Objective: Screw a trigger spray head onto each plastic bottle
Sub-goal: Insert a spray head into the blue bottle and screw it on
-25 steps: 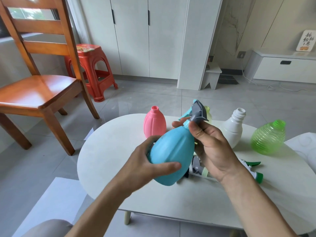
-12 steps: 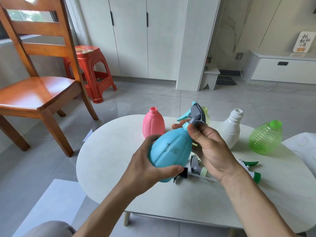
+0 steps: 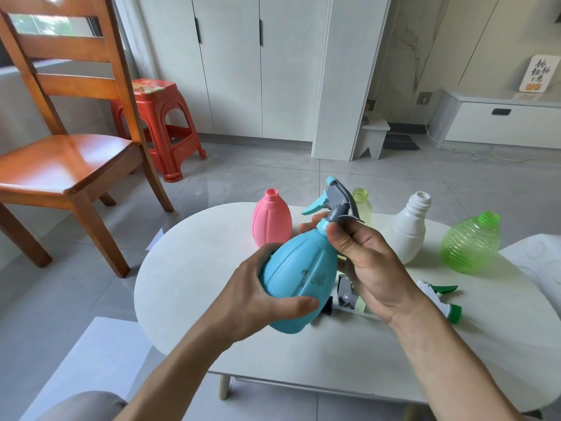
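I hold a blue bottle (image 3: 300, 275) tilted above the white table (image 3: 188, 278). My left hand (image 3: 261, 302) wraps its lower body. My right hand (image 3: 364, 265) grips the neck collar under the grey and blue trigger spray head (image 3: 337, 202) that sits on the bottle. Behind stand a capless pink bottle (image 3: 271, 220), a pale yellow bottle (image 3: 362, 205), a white bottle (image 3: 408, 229) and a ribbed green bottle (image 3: 470, 243). Loose spray heads lie on the table: a grey and pale green one (image 3: 347, 296), partly hidden by my right hand, and a white and green one (image 3: 440, 296).
A wooden chair (image 3: 66, 165) stands on the floor at the left, with a red plastic stool (image 3: 161, 117) behind it. White cabinets (image 3: 258, 65) line the far wall. A white sheet (image 3: 537, 259) lies at the table's right edge.
The blue bottle has turned in my hands, and the spray head's trigger now points more to the left. My right hand has shifted its grip on the neck.
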Action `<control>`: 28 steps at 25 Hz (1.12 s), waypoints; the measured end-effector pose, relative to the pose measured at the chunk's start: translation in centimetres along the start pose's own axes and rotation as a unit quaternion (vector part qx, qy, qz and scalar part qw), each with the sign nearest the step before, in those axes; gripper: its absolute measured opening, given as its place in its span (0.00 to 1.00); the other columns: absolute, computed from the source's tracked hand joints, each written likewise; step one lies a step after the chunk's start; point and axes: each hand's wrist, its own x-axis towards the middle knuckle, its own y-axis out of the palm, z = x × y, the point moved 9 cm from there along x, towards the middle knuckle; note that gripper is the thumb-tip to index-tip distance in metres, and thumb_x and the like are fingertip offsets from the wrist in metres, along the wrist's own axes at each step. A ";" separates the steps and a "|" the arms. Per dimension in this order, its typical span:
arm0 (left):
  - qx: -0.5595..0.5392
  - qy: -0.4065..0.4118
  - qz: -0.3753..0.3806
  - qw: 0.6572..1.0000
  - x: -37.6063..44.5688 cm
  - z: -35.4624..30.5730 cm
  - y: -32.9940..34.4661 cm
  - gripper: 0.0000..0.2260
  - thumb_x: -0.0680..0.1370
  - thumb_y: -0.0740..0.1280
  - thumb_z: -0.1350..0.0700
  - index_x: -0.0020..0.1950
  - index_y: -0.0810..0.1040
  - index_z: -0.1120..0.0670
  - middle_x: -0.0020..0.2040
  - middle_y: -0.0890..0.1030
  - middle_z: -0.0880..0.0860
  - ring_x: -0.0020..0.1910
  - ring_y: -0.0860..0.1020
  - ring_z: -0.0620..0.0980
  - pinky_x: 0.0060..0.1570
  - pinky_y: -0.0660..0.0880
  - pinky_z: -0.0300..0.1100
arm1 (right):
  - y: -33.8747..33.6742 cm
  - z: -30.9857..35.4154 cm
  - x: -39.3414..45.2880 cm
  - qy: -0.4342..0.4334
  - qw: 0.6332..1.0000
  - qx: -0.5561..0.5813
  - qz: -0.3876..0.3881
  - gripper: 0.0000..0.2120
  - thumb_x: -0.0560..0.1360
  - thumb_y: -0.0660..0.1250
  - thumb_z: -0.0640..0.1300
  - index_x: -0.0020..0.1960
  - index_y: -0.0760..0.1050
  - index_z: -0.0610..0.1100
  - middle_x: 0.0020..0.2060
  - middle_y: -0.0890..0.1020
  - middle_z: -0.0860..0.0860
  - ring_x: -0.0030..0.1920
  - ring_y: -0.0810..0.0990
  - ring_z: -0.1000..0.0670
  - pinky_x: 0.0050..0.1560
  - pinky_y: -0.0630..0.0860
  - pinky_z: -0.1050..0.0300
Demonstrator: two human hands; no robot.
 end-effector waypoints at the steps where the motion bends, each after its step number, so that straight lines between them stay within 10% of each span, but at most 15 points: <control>1: 0.024 0.004 -0.018 1.000 0.0 0.0 -0.3 0.31 0.59 0.79 0.44 0.61 0.77 0.40 0.52 0.85 0.46 0.49 0.84 0.47 0.45 0.84 0.47 | 0.0 0.0 0.0 0.000 1.000 -0.001 -0.003 0.10 0.74 0.67 0.49 0.51 0.82 0.46 0.54 0.87 0.45 0.54 0.85 0.47 0.50 0.79 0.56; 15: 0.085 0.009 -0.046 0.995 -0.1 -0.2 -0.3 0.33 0.57 0.79 0.43 0.60 0.72 0.37 0.50 0.82 0.43 0.47 0.82 0.44 0.42 0.84 0.47 | 0.3 -0.5 0.2 -0.013 0.998 0.047 0.042 0.12 0.76 0.65 0.50 0.54 0.81 0.45 0.58 0.84 0.44 0.60 0.82 0.45 0.61 0.77 0.50; 19: 0.271 0.067 -0.107 0.954 -0.4 -1.3 -1.5 0.39 0.58 0.80 0.40 0.64 0.66 0.34 0.54 0.77 0.39 0.50 0.78 0.44 0.46 0.78 0.40 | 0.4 -1.1 0.5 -0.027 0.997 0.047 0.059 0.15 0.77 0.65 0.51 0.59 0.79 0.44 0.61 0.83 0.44 0.65 0.79 0.46 0.63 0.74 0.50; 23: 0.046 -0.014 0.072 0.996 -0.1 0.3 0.3 0.38 0.60 0.84 0.48 0.67 0.72 0.37 0.57 0.82 0.45 0.55 0.82 0.47 0.51 0.83 0.47 | 1.1 -0.7 0.4 -0.027 0.991 0.075 0.108 0.27 0.74 0.71 0.54 0.61 0.74 0.34 0.58 0.83 0.42 0.62 0.79 0.42 0.67 0.72 0.42; 28: -0.053 -0.003 0.103 0.993 -0.2 0.2 1.1 0.34 0.62 0.79 0.53 0.67 0.75 0.45 0.58 0.83 0.51 0.56 0.83 0.53 0.50 0.80 0.45 | 1.8 0.3 -0.1 -0.040 0.990 0.008 0.138 0.20 0.76 0.68 0.54 0.62 0.78 0.42 0.59 0.83 0.43 0.64 0.79 0.42 0.69 0.71 0.42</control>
